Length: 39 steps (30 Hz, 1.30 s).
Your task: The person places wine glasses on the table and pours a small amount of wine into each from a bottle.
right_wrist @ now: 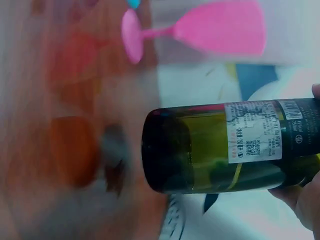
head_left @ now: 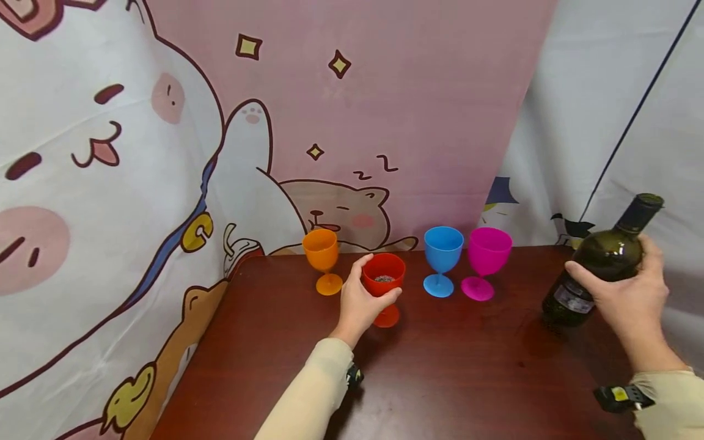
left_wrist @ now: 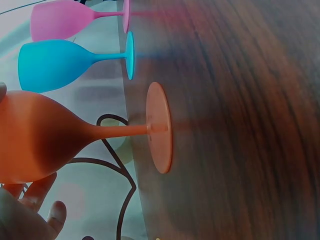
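Note:
A red plastic goblet [head_left: 386, 272] stands upright with my left hand [head_left: 360, 305] round its bowl, thumb on the near side and fingers on the far side. Something speckled shows in the bottom of its cup. In the left wrist view its foot [left_wrist: 159, 130] is at the tabletop. My right hand [head_left: 635, 299] grips a dark green wine bottle [head_left: 612, 253] round its body. The open neck leans to the right, and the base hangs close over the table. A white label [right_wrist: 252, 132] shows in the right wrist view.
An orange goblet [head_left: 321, 250] stands left of the red one. Blue [head_left: 442, 249] and magenta [head_left: 489, 252] goblets stand side by side to its right. Behind the dark brown table [head_left: 440, 379] hangs a cloth [head_left: 429, 91] printed with cartoon animals.

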Available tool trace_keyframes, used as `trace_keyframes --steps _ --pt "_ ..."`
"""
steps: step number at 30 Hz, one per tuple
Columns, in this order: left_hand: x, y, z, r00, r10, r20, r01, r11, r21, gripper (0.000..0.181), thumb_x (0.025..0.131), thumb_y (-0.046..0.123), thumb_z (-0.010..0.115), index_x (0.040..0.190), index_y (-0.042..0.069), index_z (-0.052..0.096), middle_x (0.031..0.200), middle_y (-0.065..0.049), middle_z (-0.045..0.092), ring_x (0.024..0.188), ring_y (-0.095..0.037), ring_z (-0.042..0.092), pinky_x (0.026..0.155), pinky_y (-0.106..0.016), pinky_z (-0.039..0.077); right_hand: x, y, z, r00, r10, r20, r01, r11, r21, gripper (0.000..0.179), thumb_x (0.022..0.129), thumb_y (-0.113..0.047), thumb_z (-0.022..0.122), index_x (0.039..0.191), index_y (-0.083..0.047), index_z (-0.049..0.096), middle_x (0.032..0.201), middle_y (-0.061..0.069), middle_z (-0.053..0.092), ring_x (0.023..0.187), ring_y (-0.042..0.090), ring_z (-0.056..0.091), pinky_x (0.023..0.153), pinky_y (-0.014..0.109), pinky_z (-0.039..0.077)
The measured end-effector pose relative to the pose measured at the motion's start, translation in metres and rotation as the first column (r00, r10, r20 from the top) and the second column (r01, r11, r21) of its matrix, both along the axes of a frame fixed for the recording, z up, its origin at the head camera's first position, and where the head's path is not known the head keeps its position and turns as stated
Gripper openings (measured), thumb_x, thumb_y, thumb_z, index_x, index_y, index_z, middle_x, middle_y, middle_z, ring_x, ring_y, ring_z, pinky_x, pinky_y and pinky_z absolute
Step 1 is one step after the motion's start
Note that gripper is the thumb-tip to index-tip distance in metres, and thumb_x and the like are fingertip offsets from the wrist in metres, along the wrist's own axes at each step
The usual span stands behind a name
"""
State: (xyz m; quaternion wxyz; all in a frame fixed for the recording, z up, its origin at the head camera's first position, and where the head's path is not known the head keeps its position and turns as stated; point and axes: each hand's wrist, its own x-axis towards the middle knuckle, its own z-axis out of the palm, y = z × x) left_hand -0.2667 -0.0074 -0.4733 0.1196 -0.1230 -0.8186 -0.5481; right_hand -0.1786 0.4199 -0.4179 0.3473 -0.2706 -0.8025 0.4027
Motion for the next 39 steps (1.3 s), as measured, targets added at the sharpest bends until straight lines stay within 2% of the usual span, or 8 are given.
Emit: trace_keyframes --steps 4,9,14,16,24,31,34,39 --pt "0.0 -0.002 -0.001 1.0 0.006 0.001 -0.006 1.0 -0.003 0.089 0.081 0.037 0.094 0.156 0.033 0.045 0.149 0.001 0.063 0.131 -0.024 0.063 0.105 -0.044 0.061 -0.001 0.015 -0.015 1.0 -0.015 -0.007 0.015 1.0 0.016 0.102 0.08 -0.029 0.092 0.158 -0.055 0.033 0.167 0.001 0.047 0.147 0.037 0.05 0.125 0.031 0.034" --pt "0.001 -0.001 0.001 1.0 0.001 -0.009 -0.001 1.0 -0.007 0.09 0.081 0.036 0.095 0.156 0.031 0.045 0.147 0.001 0.064 0.13 -0.023 0.063 0.105 -0.043 0.061 0.0 0.023 -0.027 1.0 0.0 -0.025 0.001 0.999 0.036 0.102 0.079 -0.025 0.092 0.161 -0.048 0.035 0.168 0.004 0.045 0.148 0.042 0.048 0.128 0.05 0.031" --pt "0.0 0.003 0.001 1.0 -0.014 -0.019 0.014 1.0 -0.003 0.09 0.081 0.036 0.094 0.156 0.031 0.045 0.146 0.001 0.065 0.129 -0.022 0.064 0.105 -0.041 0.061 0.005 0.025 -0.03 1.0 -0.018 -0.017 0.018 1.0 0.023 0.103 0.08 -0.027 0.092 0.16 -0.051 0.033 0.169 0.002 0.044 0.152 0.034 0.045 0.129 0.034 0.03" --pt "0.0 0.003 0.002 1.0 -0.018 -0.022 0.018 1.0 -0.002 0.089 0.081 0.037 0.094 0.156 0.032 0.045 0.146 0.001 0.065 0.129 -0.022 0.064 0.105 -0.041 0.061 0.006 0.025 -0.03 1.0 -0.018 -0.012 0.019 0.999 0.03 0.103 0.08 -0.027 0.092 0.161 -0.051 0.032 0.169 0.003 0.044 0.152 0.036 0.046 0.129 0.035 0.031" --pt "-0.003 -0.001 0.002 0.999 -0.012 -0.031 0.011 1.0 -0.018 0.092 0.081 0.038 0.094 0.158 0.028 0.044 0.148 0.0 0.064 0.13 -0.024 0.063 0.105 -0.042 0.061 0.004 0.024 -0.03 0.998 0.028 0.053 -0.03 0.999 0.045 0.108 0.081 -0.032 0.09 0.167 -0.039 0.026 0.171 0.007 0.041 0.149 0.051 0.046 0.124 0.061 0.034" --pt "-0.021 -0.003 0.003 1.0 -0.003 -0.011 0.003 1.0 0.006 0.092 0.084 0.036 0.093 0.16 0.025 0.042 0.153 0.001 0.06 0.134 -0.025 0.061 0.107 -0.046 0.06 0.007 0.025 -0.03 0.996 0.071 0.049 -0.073 0.997 0.021 0.107 0.082 -0.033 0.09 0.166 -0.046 0.024 0.171 0.007 0.039 0.151 0.047 0.044 0.126 0.061 0.032" --pt "-0.033 -0.004 0.007 0.999 0.031 0.025 -0.031 0.999 0.01 0.091 0.084 0.035 0.092 0.159 0.027 0.041 0.153 0.0 0.059 0.134 -0.026 0.061 0.109 -0.047 0.059 0.008 0.025 -0.031 0.996 0.078 0.047 -0.079 0.997 0.008 0.107 0.082 -0.033 0.09 0.163 -0.052 0.023 0.171 0.006 0.04 0.149 0.045 0.045 0.127 0.056 0.032" --pt "-0.05 -0.004 0.015 0.991 0.104 0.08 -0.106 0.994 0.02 0.092 0.085 0.033 0.092 0.16 0.025 0.039 0.154 -0.006 0.059 0.136 -0.031 0.059 0.113 -0.051 0.056 0.008 0.025 -0.033 0.996 0.078 0.033 -0.078 0.997 0.011 0.107 0.082 -0.031 0.091 0.163 -0.051 0.025 0.17 0.004 0.041 0.148 0.043 0.046 0.127 0.05 0.033"
